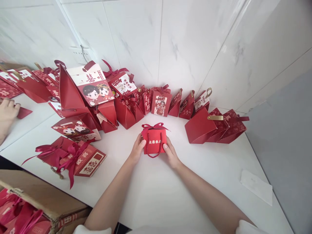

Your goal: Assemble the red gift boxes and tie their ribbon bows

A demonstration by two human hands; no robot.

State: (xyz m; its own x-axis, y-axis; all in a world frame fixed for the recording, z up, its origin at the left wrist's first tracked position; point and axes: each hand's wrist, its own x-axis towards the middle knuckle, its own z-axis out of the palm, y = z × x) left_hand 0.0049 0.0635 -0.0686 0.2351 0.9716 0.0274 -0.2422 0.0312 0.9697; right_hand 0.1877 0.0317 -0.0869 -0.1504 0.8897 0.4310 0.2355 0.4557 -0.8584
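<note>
Between my two hands, above the middle of the white table point(151, 195), is a small red gift box point(155, 136) with gold lettering, a magenta ribbon bow on top and twisted red cord handles hanging down its front. My left hand point(138, 148) grips its left side, the thumb on the front edge. On the other side my right hand point(172, 152) holds it the same way. The fingers behind the box are hidden. Just behind it stands a red box with a printed couple point(160, 103).
Red gift boxes crowd the back of the table, with a large illustrated one point(94, 87) at left and a cluster point(201, 126) at right. Ribboned boxes point(83, 159) lie front left. A cardboard carton point(44, 195), white packet point(255, 187) and another person's hand point(7, 115) flank the table.
</note>
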